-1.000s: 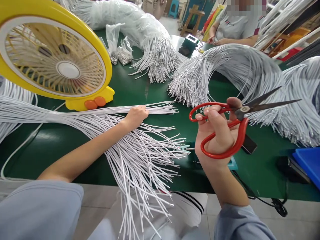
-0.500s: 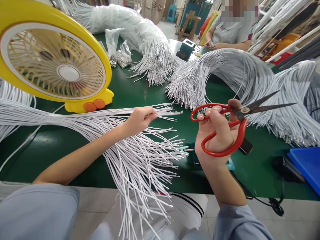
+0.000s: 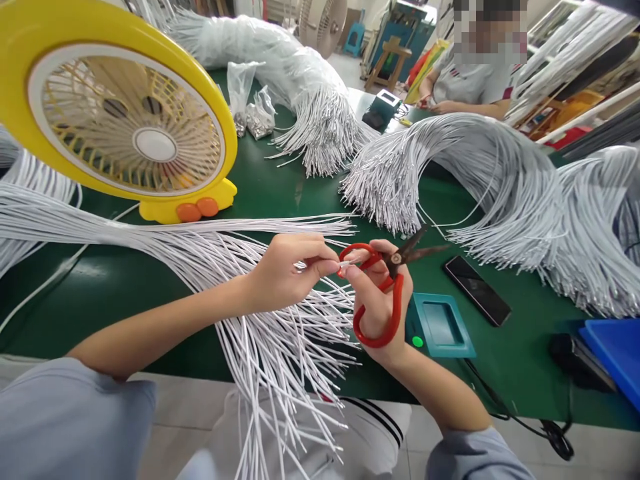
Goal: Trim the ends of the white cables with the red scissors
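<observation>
My left hand [image 3: 300, 270] pinches the end of a white cable [image 3: 346, 265] between thumb and fingertips, above a fanned-out bundle of white cables [image 3: 280, 353]. Hooked over the fingers of my right hand [image 3: 377, 300] is a pair of red-handled scissors [image 3: 395, 259], its dark blades apart and pointing right. The thumb and a fingertip of my right hand meet the same cable end, close to my left fingertips. Much of the held cable is hidden behind my left hand.
A yellow fan [image 3: 227, 133] stands at the left. Behind lie a plastic-wrapped cable bundle [image 3: 260, 53] and small bags of metal parts [image 3: 260, 113]. At the right are a looped cable bundle [image 3: 500, 153], a phone [image 3: 477, 290], a teal device [image 3: 445, 327] and a blue tray [image 3: 615, 353]. A person [image 3: 475, 80] sits opposite.
My right hand has moved left and down with the scissors to meet my left hand. My left hand has shifted slightly right and down, a cable end now showing between them. The view has tilted slightly.
</observation>
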`<state>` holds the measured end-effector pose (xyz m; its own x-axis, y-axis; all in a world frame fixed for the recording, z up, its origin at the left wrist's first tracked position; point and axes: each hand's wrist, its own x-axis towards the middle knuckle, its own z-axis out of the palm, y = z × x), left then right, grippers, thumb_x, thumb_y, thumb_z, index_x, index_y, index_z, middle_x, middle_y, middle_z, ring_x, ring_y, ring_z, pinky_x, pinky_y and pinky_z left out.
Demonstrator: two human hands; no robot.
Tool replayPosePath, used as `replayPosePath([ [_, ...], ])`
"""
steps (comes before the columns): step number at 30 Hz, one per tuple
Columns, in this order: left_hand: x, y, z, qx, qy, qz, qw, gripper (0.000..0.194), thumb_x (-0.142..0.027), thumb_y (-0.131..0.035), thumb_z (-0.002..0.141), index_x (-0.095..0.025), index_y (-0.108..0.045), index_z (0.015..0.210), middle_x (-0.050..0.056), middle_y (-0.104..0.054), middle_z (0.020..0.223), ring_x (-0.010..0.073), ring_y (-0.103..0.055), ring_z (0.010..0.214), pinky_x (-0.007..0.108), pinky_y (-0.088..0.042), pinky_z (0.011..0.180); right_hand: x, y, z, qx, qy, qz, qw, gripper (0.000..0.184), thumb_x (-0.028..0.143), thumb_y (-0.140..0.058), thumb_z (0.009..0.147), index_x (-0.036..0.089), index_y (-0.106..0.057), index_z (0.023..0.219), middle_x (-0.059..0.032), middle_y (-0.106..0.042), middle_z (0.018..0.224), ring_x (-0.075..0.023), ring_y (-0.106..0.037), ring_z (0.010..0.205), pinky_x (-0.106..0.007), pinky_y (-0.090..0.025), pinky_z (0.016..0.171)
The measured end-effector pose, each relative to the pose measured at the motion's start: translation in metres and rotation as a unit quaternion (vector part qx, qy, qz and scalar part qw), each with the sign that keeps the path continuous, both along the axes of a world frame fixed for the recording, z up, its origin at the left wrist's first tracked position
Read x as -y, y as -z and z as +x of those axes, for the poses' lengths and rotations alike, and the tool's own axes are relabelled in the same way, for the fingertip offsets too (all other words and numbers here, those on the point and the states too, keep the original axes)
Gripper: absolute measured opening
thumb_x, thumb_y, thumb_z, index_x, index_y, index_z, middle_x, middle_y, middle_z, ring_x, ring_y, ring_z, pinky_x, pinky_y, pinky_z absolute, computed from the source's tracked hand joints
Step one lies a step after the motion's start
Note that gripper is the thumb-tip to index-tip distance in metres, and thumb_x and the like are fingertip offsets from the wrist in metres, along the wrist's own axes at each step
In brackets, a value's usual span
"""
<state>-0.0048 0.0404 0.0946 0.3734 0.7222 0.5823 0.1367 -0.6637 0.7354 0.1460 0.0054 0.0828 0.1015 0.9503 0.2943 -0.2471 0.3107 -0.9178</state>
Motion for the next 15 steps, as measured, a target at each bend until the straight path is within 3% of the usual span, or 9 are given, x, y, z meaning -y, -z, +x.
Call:
replayPosePath([
  [7,0.0032,0.0015,0.0004,0.006,0.076,-0.13,0.989,0.02,-0.011,-0.048,0.088,-0.011,-0.062,0.075,-0.002,-0.058,0.053,0.0066,-0.055,0.046,0.015,-0.044,0.046,-0.0023,-0.0002,0.0008,0.024,0.014,-0.039,0.999,0.035,0.015,-0.071,0.073,0.026,-0.056,0.102,0.004,-0.067,0.078,-0.011,-0.064,0.072,-0.025,-0.053,0.067],
  [15,0.0019,0.0033,0.0009,0.024,0.12,-0.209,0.97,0.022,-0.019,-0.046,0.091,-0.012,-0.061,0.076,-0.001,-0.06,0.052,0.0084,-0.058,0.045,0.017,-0.049,0.046,-0.0032,-0.0006,-0.0003,0.021,0.017,-0.045,0.999,0.034,0.017,-0.07,0.072,0.026,-0.056,0.101,0.0053,-0.064,0.075,-0.011,-0.062,0.071,-0.027,-0.051,0.069],
])
